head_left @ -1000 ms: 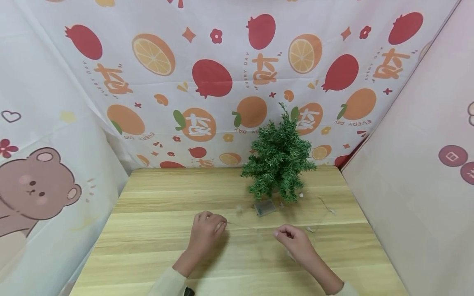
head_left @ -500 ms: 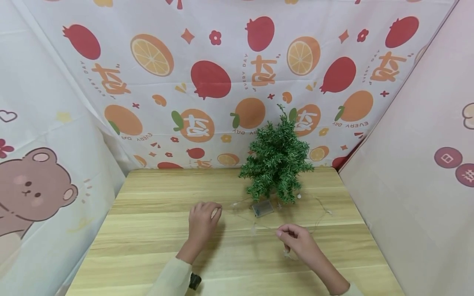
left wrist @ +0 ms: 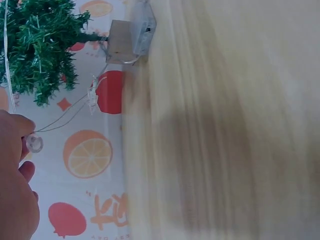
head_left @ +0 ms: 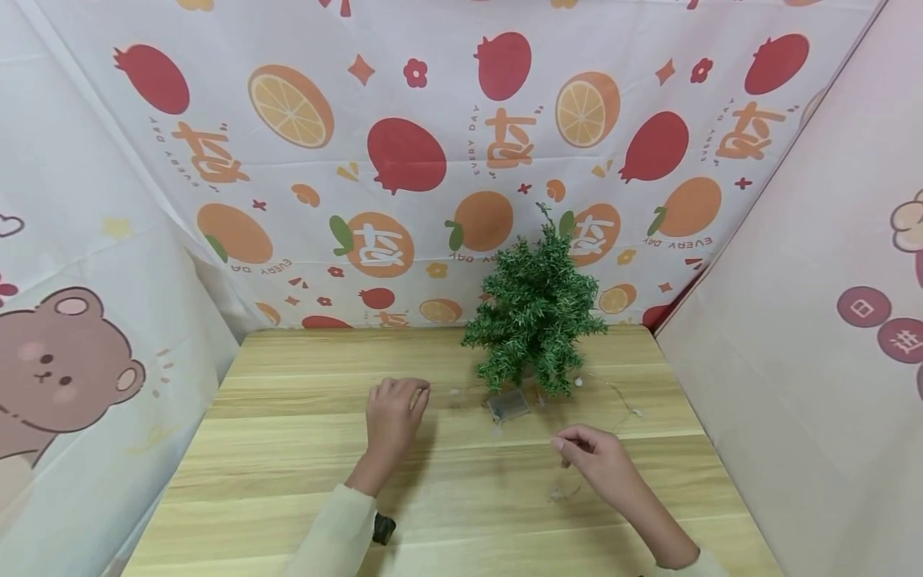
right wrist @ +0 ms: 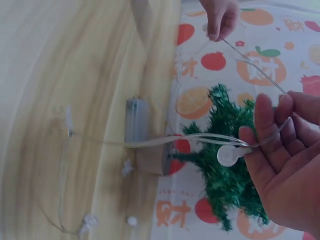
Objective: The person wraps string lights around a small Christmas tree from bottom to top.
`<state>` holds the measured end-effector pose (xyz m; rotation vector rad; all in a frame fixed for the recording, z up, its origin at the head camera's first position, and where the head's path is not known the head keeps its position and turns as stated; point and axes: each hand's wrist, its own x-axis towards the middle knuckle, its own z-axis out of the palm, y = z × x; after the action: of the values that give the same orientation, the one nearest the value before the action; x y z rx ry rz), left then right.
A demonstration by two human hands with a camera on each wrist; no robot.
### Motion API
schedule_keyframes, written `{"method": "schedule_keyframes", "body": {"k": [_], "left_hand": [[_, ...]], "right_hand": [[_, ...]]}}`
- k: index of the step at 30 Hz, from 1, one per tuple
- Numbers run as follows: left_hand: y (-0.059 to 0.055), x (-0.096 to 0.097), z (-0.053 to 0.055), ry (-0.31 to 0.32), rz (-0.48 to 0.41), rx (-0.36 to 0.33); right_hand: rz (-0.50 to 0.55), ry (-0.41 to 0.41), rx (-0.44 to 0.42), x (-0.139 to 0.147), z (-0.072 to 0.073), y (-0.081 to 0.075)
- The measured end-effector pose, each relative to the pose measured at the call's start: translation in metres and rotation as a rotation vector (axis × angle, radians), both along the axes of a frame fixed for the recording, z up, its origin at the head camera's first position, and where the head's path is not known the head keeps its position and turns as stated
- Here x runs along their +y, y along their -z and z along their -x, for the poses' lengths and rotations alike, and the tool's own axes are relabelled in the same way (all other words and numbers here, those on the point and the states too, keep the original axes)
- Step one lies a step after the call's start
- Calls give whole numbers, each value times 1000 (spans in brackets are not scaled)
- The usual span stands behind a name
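Being pinched by left hand (head_left: 392, 413) and right hand (head_left: 598, 461): fairy-light wire (right wrist: 270, 78), stretched between them. Battery box (head_left: 509, 405) placed on wood-grain tabletop (head_left: 469, 513) before artificial Christmas tree (head_left: 537, 312).

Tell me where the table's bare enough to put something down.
The table is bare between the left hand and the left edge, and between the right forearm and the right edge. It's crowded in front of the tree: box and light string.

Bright, even light fills the head view, soft shadow beside the left hand (head_left: 392, 415); over on the left wrist view, a broad shadow darkens a blurred tabletop (left wrist: 215, 160).
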<state>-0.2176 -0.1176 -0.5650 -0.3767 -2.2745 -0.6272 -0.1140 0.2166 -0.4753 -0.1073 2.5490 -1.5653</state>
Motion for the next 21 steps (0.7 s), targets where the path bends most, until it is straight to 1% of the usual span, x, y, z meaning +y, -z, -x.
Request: {"method": "schedule_keyframes", "body": {"k": [5, 11, 15, 19, 21], "left_hand": [[-7, 1, 7, -4, 14, 7], [-13, 0, 14, -19, 17, 11], [-17, -1, 17, -27, 18, 4], [-22, -3, 21, -26, 21, 19], [-24, -3, 23, -23, 22, 38]], "right_hand": [[-105, -8, 91, 5, 0, -3], [-231, 15, 197, 10, 0, -7], [-272, 18, 256, 15, 0, -10], [-307, 19, 293, 21, -1, -13], [-341, 17, 316, 23, -1, -14]]}}
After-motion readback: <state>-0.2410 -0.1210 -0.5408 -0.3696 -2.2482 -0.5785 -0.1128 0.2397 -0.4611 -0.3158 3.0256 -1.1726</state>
